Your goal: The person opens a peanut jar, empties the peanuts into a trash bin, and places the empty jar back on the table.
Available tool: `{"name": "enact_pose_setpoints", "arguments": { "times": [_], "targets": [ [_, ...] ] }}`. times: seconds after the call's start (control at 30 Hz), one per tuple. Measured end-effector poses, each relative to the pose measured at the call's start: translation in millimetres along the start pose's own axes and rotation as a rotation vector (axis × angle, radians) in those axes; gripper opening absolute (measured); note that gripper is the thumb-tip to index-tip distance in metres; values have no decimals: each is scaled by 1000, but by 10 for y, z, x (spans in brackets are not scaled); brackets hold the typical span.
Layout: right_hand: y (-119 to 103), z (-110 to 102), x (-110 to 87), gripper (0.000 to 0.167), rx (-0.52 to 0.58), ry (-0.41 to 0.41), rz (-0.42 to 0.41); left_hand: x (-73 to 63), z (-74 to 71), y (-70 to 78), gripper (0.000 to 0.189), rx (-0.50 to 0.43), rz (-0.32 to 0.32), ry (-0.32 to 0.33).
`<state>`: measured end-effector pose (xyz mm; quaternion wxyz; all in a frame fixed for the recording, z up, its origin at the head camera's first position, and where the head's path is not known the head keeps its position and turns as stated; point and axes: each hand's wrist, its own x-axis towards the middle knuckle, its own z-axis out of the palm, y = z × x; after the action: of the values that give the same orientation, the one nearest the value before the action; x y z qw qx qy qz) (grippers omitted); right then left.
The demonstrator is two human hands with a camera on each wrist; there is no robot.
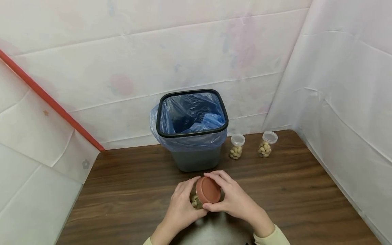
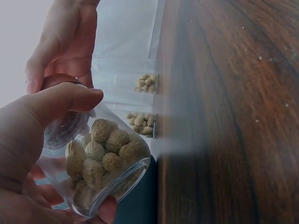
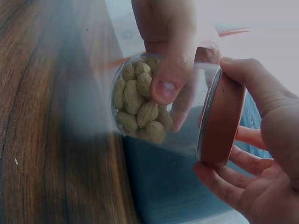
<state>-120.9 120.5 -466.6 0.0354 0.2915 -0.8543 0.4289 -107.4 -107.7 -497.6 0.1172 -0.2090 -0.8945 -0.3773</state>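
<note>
A clear jar of peanuts [image 3: 135, 98] with a reddish-brown lid [image 1: 209, 190] is held between both hands, tilted, above the wooden table's front part. My left hand [image 1: 183, 204] grips the jar's body; in the left wrist view its thumb lies across the glass and the peanuts [image 2: 100, 158] rest toward the base. My right hand [image 1: 235, 199] holds the lid by its rim, thumb on one side and fingers on the other. In the right wrist view the lid sits on the jar's mouth.
Behind the hands stands a bin [image 1: 196, 160] lined with a blue bag [image 1: 196, 141]. Right of it are two small clear jars, one nearer the bin [image 1: 235, 152] and one farther right [image 1: 264, 149], each holding peanuts. White sheets [image 1: 183, 54] enclose the table [image 1: 122, 190].
</note>
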Motion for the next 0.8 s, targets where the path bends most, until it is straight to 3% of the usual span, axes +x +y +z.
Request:
{"name": "enact_pose_setpoints", "arguments": {
  "times": [0.47, 0.63, 0.8],
  "targets": [
    [-38, 26, -4, 88, 7, 13, 14, -22, -16, -24, 95, 28, 32, 37],
    [-59, 22, 8, 96, 6, 14, 65, -37, -16, -21, 97, 51, 41, 69],
    [-84, 0, -1, 93, -35, 73, 166, -19, 28, 1, 102, 73, 52, 91]
  ]
}}
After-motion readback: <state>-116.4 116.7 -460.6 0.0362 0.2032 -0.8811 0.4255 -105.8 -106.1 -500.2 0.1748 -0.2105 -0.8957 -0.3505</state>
